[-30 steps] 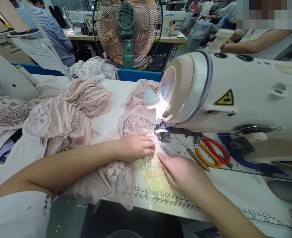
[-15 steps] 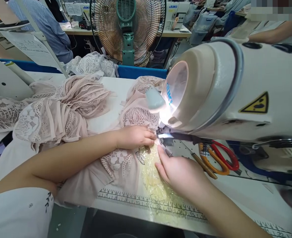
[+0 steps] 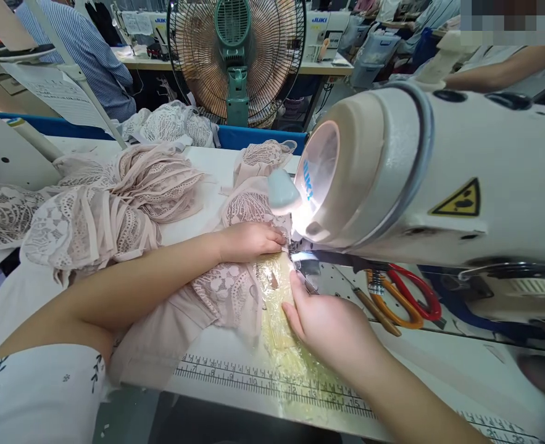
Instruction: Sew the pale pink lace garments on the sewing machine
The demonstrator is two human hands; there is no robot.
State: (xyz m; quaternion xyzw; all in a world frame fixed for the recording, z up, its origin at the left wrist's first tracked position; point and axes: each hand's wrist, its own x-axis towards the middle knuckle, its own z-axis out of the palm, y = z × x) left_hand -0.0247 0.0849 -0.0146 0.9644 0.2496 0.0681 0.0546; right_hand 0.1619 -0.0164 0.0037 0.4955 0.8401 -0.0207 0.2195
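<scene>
My left hand [image 3: 249, 242] lies over pale pink lace fabric [image 3: 228, 290], its fingers bent and pressed together on the cloth beside the needle area of a sewing machine [image 3: 374, 166]. On the right, my right hand [image 3: 334, 324] has its thumb and forefinger apart, the forefinger tip close to the presser foot [image 3: 294, 248]. Its other fingers are hidden. A thin metal piece [image 3: 310, 283] shows beside that forefinger; I cannot tell whether it is held. Under both hands runs a strip of shiny yellow tape [image 3: 279, 336] on the table.
Orange-handled snips [image 3: 402, 308], red-handled scissors [image 3: 423, 293] and a wooden-handled tool [image 3: 378, 313] lie under the machine arm. Piled lace pieces [image 3: 96, 213] are at left. A printed ruler [image 3: 235, 376] follows the front edge; a large fan [image 3: 237, 55] stands behind.
The lace fabric and my left hand have shifted slightly away from me. Cloth now covers the shiny piece that lay beside the yellow tape. My right hand stays near the foot.
</scene>
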